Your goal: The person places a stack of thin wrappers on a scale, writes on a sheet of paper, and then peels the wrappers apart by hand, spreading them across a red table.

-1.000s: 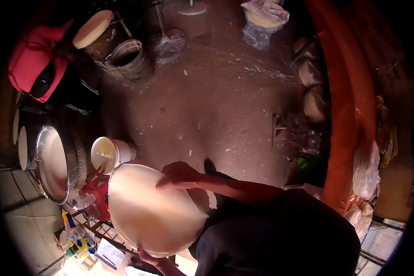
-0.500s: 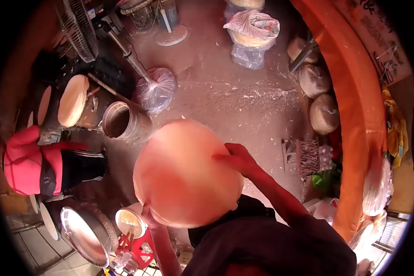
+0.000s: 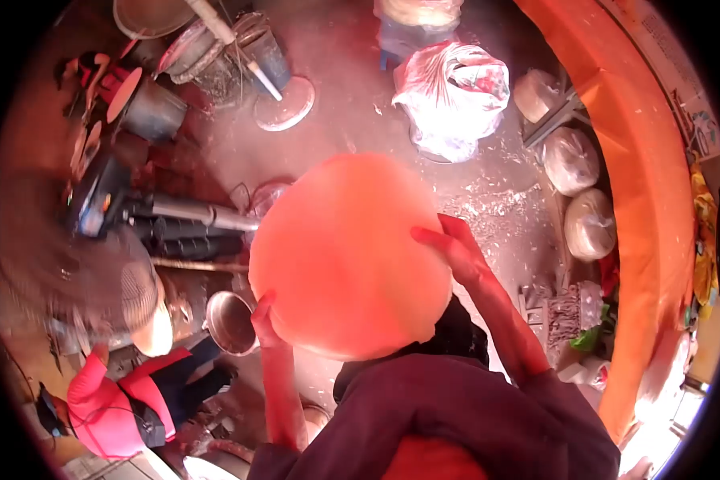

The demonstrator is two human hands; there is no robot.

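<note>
Nearest: the wearer's dark shirt (image 3: pixel 376 416). Just beyond it, both forearms reach out to a round disc (image 3: pixel 348 256), smooth and pale under reddish light, held up in front of the body, well above the floor; whether its near edge touches the clothing cannot be told. Left hand (image 3: pixel 265 318) pinches the left rim, thumb on the upper face; right hand (image 3: pixel 456 246) pinches the right rim, its thumb also lying on top. Fingers beneath are hidden, so how far they support the underside is unclear. Handling, judged: light to moderate in weight, as two rim grips carry it; fairly stiff as a whole, since no sag shows, yet the surface looks soft and could dent or tear under hard thumbs. Slipperiness cannot be told. Best hold: opposite rims, fingers spread well under, thumbs only resting. Farther out: a bucket (image 3: pixel 230 322) left of the disc, pale scraps scattered over the floor (image 3: pixel 500 210) to its right, and beyond its far edge a bundle in white plastic (image 3: pixel 453 92).
</note>
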